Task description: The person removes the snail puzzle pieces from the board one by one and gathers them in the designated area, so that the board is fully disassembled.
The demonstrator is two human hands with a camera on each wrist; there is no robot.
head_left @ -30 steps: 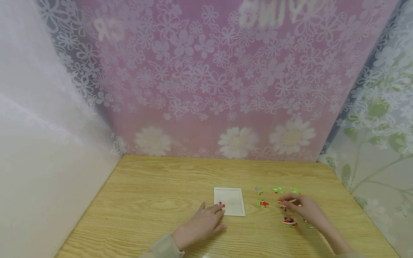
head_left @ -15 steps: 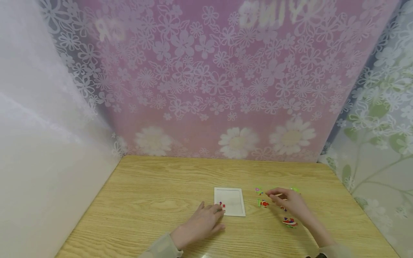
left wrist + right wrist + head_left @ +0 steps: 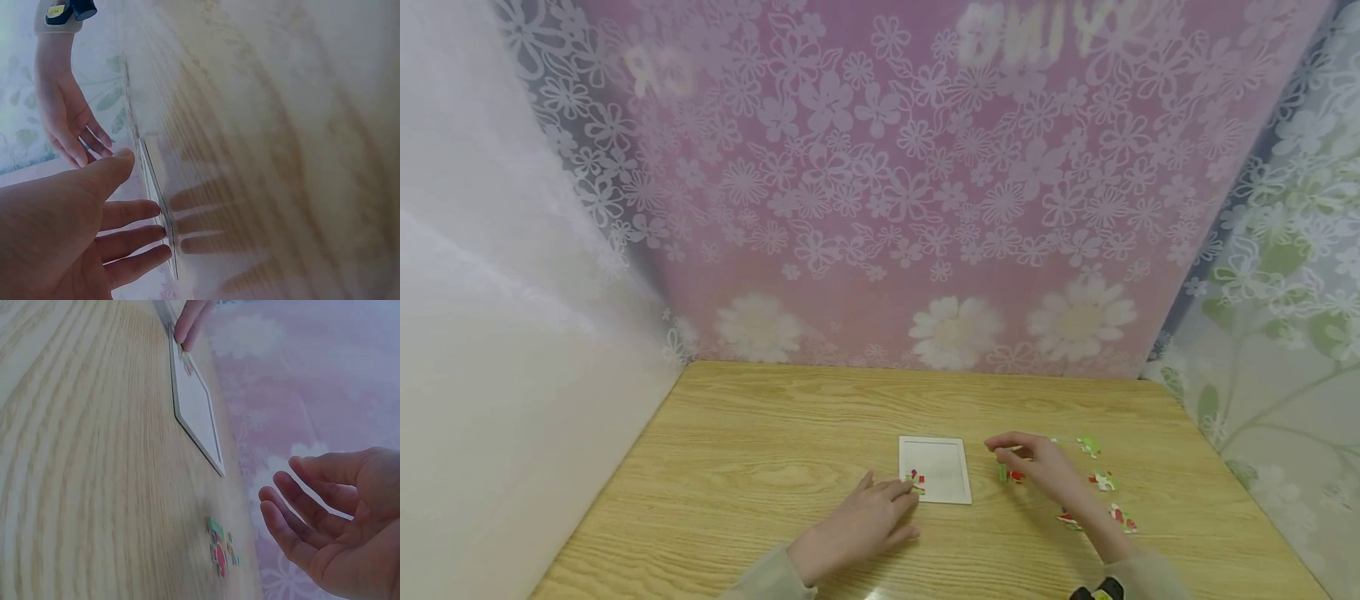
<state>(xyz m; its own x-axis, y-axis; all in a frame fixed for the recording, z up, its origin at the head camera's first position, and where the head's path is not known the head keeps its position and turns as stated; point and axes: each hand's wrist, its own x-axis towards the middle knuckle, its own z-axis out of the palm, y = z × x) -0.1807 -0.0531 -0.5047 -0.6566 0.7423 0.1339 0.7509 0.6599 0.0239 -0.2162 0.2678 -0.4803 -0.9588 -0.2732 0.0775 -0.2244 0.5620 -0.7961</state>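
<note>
A white rectangular puzzle tray (image 3: 967, 472) with a raised border lies on the table. A small coloured puzzle piece (image 3: 917, 479) sits in its near left corner. My left hand (image 3: 867, 518) rests beside that corner, its straight fingertips touching the tray's edge (image 3: 150, 167). To the right of the tray, my right hand (image 3: 1037, 467) hovers over loose puzzle pieces, fingers bent loosely. In the right wrist view nothing shows between the fingers of my right hand (image 3: 337, 519). A red and green puzzle piece (image 3: 1013, 476) lies partly hidden under it.
Several more loose puzzle pieces lie to the right: a green one (image 3: 1088, 447), a white and green one (image 3: 1102, 481), a red and white one (image 3: 1123, 517). Another red one (image 3: 1067, 519) is partly covered by the forearm. A pink floral wall (image 3: 865, 208) closes the table's far side.
My right hand has moved left across the loose pieces toward the tray, uncovering pieces on the right. My left hand has shifted very slightly left and stays at the tray's corner.
</note>
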